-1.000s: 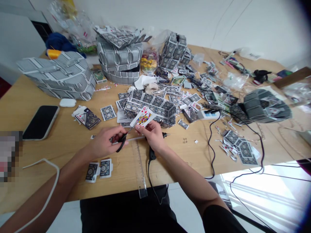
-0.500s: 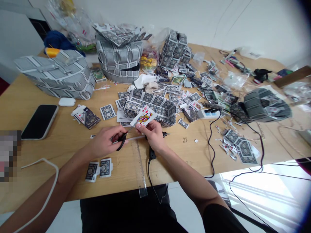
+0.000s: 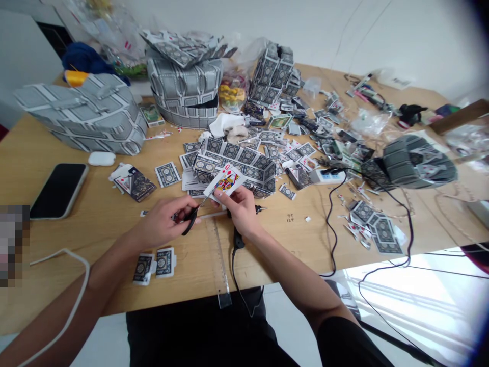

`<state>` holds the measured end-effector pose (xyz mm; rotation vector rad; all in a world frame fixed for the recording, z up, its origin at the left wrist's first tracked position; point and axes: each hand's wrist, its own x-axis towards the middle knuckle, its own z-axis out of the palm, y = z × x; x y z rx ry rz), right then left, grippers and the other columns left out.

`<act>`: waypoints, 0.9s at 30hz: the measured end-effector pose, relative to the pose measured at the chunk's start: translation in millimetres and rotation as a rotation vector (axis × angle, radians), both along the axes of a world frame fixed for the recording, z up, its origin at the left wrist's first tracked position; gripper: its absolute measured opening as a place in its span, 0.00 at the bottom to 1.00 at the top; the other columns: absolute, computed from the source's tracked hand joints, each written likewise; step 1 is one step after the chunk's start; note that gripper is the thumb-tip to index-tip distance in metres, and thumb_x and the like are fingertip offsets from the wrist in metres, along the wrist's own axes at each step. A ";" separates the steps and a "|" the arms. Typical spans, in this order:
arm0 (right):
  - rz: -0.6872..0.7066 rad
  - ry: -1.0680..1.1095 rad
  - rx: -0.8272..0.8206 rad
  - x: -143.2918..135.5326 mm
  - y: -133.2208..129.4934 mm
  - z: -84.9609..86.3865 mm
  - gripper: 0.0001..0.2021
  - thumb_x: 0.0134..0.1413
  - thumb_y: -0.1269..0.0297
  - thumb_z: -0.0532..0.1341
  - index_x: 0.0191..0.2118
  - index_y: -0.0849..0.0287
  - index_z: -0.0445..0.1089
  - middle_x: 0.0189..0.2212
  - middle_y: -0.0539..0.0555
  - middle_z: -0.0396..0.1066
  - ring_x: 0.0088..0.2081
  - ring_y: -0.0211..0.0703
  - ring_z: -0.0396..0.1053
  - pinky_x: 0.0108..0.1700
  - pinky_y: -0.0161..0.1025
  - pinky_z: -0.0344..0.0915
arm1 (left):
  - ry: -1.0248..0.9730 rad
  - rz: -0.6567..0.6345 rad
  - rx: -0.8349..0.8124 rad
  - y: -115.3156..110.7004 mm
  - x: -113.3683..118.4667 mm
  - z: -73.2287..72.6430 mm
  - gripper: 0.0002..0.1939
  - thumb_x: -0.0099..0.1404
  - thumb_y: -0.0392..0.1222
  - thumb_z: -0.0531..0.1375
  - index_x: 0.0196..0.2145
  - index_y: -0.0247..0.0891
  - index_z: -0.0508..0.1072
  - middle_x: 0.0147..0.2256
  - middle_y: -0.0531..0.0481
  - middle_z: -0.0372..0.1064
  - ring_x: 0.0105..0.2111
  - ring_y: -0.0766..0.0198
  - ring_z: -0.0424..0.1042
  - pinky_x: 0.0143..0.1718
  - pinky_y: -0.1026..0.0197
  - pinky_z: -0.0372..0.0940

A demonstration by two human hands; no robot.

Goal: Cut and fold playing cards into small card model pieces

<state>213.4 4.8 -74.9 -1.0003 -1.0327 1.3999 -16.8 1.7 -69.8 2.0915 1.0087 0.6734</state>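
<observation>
My left hand [image 3: 168, 216] is closed round the black handles of a pair of scissors [image 3: 190, 223], whose blades point at the lower left edge of a playing card. My right hand [image 3: 241, 206] pinches that playing card [image 3: 226, 182], a red queen with its face up. Behind the card lies a long piece folded from patterned playing cards [image 3: 244, 163]. Under my hands are a clear ruler [image 3: 219, 255] and a black corded tool with a metal tip [image 3: 238, 237]. Two cut cards [image 3: 165, 262] lie face down below my left forearm.
A phone [image 3: 59, 189], a white earbud case [image 3: 101, 158] and a card box [image 3: 138, 184] lie to the left. Woven grey baskets [image 3: 185, 84] stand behind. Loose cards, scraps and a power strip [image 3: 327, 176] spread to the right, with a black cable [image 3: 332, 224] looping off the table edge.
The scissors' handles look slightly closer together, with the blades still at the card's edge. The whole view has shifted a little; both hands keep their holds.
</observation>
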 end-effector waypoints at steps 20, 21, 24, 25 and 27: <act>-0.018 0.054 -0.020 -0.5 2.4 -3.5 0.19 0.49 0.46 0.79 0.33 0.55 0.80 0.32 0.51 0.81 0.31 0.43 0.73 0.36 0.41 0.74 | 0.027 0.006 -0.124 -1.8 3.3 2.3 0.08 0.73 0.48 0.63 0.42 0.41 0.72 0.27 0.59 0.65 0.26 0.67 0.65 0.30 0.64 0.59; -0.018 0.051 -0.018 -0.3 2.7 -4.0 0.18 0.49 0.46 0.79 0.33 0.55 0.80 0.32 0.51 0.81 0.31 0.43 0.73 0.37 0.41 0.74 | 0.030 0.006 -0.123 -2.0 3.2 2.2 0.08 0.73 0.48 0.63 0.42 0.41 0.72 0.27 0.59 0.65 0.26 0.67 0.65 0.30 0.65 0.60; -0.007 0.051 -0.007 0.7 3.9 -7.7 0.17 0.50 0.47 0.78 0.33 0.55 0.80 0.31 0.50 0.80 0.31 0.42 0.73 0.37 0.41 0.74 | 0.043 0.013 -0.113 -1.9 3.2 2.2 0.09 0.73 0.48 0.63 0.42 0.41 0.72 0.26 0.59 0.65 0.26 0.67 0.64 0.29 0.64 0.59; -0.002 0.057 0.000 1.2 4.4 -9.4 0.16 0.51 0.48 0.78 0.33 0.55 0.81 0.31 0.50 0.81 0.31 0.42 0.73 0.38 0.41 0.74 | 0.046 0.017 -0.113 -1.7 3.2 2.2 0.09 0.73 0.48 0.63 0.42 0.41 0.72 0.27 0.59 0.65 0.26 0.66 0.65 0.29 0.64 0.59; -0.007 0.076 0.009 2.2 5.3 -12.2 0.15 0.52 0.49 0.78 0.34 0.54 0.82 0.33 0.50 0.82 0.33 0.42 0.74 0.40 0.41 0.74 | 0.049 0.021 -0.121 -1.4 3.1 1.6 0.10 0.72 0.49 0.64 0.42 0.41 0.72 0.27 0.59 0.66 0.26 0.66 0.65 0.29 0.64 0.60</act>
